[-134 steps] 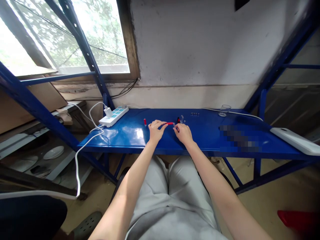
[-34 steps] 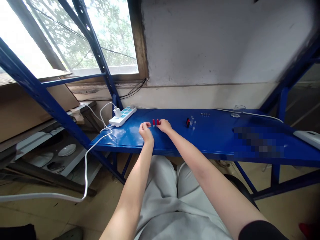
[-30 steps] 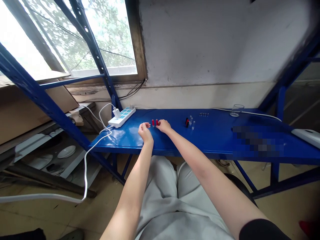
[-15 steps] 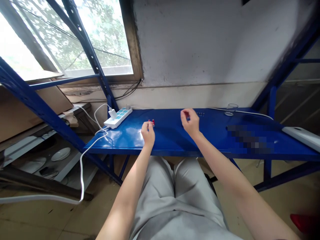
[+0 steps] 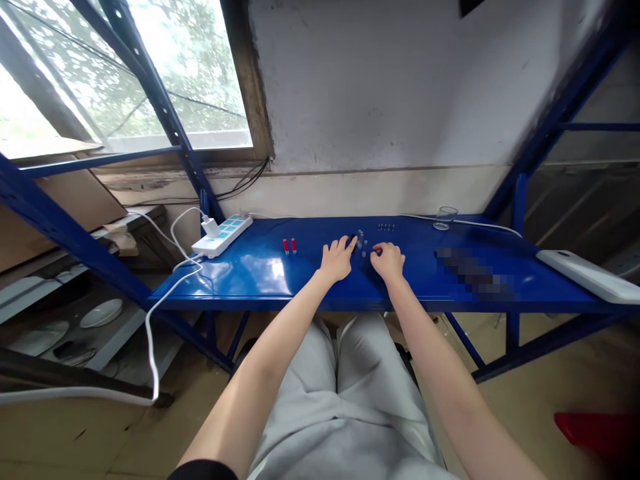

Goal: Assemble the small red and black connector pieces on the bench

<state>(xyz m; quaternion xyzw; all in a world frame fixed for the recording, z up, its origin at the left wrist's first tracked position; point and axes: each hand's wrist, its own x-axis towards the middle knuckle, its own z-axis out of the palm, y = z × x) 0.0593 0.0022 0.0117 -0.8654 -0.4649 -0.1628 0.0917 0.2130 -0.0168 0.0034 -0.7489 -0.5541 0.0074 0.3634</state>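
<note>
The left hand [image 5: 337,260] spread loosely, gripping nothing visible, forefinger at a small black piece [image 5: 353,242]; clear cylindrical tubes [image 5: 361,239] stood at its two o'clock, red-topped cylinders [image 5: 293,244] at ten, on the glossy blue table [image 5: 240,270]. The right hand [image 5: 389,259] curled, contents unclear.

Left hand [image 5: 337,259] splays (palm down) while right hand [image 5: 389,259] curls.
</note>
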